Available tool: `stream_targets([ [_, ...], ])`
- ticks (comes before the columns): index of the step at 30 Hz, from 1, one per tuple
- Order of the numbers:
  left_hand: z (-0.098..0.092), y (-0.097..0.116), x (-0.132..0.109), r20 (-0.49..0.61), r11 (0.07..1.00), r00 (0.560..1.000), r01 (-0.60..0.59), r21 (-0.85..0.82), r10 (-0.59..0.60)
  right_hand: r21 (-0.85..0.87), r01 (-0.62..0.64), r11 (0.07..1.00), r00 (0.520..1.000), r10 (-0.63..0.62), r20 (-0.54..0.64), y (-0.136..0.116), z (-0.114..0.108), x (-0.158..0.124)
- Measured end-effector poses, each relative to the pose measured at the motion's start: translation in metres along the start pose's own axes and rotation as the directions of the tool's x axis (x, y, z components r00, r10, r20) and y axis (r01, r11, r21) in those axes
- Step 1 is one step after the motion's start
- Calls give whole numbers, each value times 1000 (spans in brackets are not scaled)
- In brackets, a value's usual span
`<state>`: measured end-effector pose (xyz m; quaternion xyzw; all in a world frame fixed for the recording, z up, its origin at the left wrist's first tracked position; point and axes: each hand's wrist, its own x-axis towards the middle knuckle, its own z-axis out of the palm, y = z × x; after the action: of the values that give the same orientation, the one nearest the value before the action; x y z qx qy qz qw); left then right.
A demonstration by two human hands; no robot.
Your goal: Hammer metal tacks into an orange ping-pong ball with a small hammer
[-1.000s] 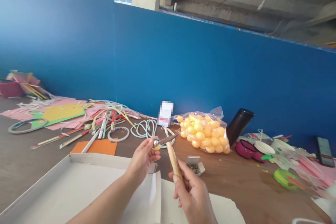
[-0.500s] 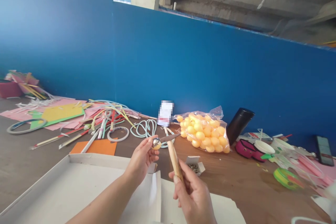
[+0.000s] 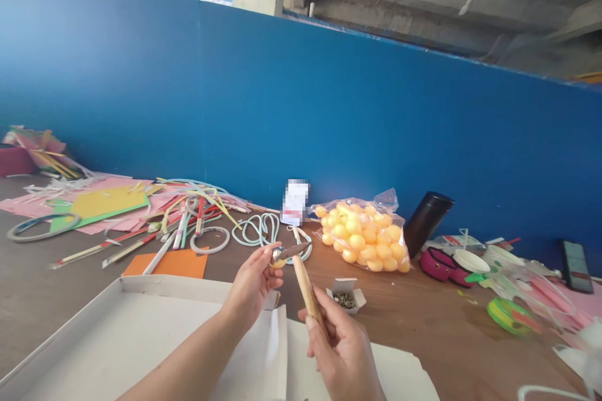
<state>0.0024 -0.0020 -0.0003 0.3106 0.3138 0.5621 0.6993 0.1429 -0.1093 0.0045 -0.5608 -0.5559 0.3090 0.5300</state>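
My left hand (image 3: 251, 288) pinches a small orange ball with a shiny silver cap (image 3: 278, 256) between thumb and fingertips, above the far edge of a white cardboard box lid (image 3: 141, 326). My right hand (image 3: 341, 351) grips the wooden handle of a small hammer (image 3: 305, 285). The hammer's dark metal head (image 3: 294, 250) points left and touches the silver cap. A small open white box of metal bits (image 3: 345, 297) stands just right of the hammer handle.
A clear bag of orange balls (image 3: 364, 241) lies behind the hands, with a black cylinder (image 3: 427, 222) to its right. Coloured paper, straws and hoops (image 3: 188, 219) litter the brown table (image 3: 423, 326) at left. A blue wall (image 3: 301, 113) backs it. A phone (image 3: 574, 265) lies far right.
The hammer head has dropped slightly onto the capped ball. Both hands shifted a little left and down in view; the grip of each is the same.
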Motion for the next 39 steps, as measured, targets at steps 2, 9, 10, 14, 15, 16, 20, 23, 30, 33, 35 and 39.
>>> stream_targets([
  [2, 0, 0, 0, 10, 1000, 1000, -8, -4, 8, 13, -10, 1000, 999, 10, -34, -1, 0, 0],
  [9, -3, -3, -1, 13, 1000, 1000, -7, -5, 7, 32, -44, 999, 998, 45, -32, -1, 1, 0],
  [10, -2, -3, -1, 11, 1000, 1000, -9, -9, 9, 33, -37, 999, 999, 38, -36, -1, 1, 0],
  [14, 0, -1, -1, 1, 1000, 1000, -4, -30, 4, 40, -54, 998, 997, 56, -56, -2, 0, 1],
  [15, 0, -1, -2, -2, 1000, 1000, 3, -29, -3, 38, -63, 997, 997, 64, -46, -2, 0, 1],
  [16, 1, -1, -2, -4, 1000, 1000, 6, -27, -7, 36, -67, 997, 997, 69, -34, -2, 0, 1],
  [20, 0, 0, -2, 6, 1000, 1000, -6, -23, 6, 49, -44, 998, 998, 46, -32, -1, 0, 1],
  [23, 1, 2, -2, 25, 999, 1000, -7, -47, 8, 74, -28, 997, 994, 35, -100, 1, -2, 2],
  [30, 1, 3, -6, 63, 998, 998, 1, -62, 3, 103, -34, 994, 992, 46, -116, 2, -2, 1],
  [33, 0, 2, -5, 71, 999, 997, -3, -47, 7, 64, -17, 998, 996, 23, -87, 0, -1, 0],
  [35, 0, 2, -4, 73, 999, 997, -5, -37, 7, 37, -12, 999, 998, 14, -62, -1, 0, 0],
  [39, 0, 1, -4, 69, 1000, 998, -6, -29, 8, 41, -10, 999, 996, 14, -93, -2, -1, 0],
])
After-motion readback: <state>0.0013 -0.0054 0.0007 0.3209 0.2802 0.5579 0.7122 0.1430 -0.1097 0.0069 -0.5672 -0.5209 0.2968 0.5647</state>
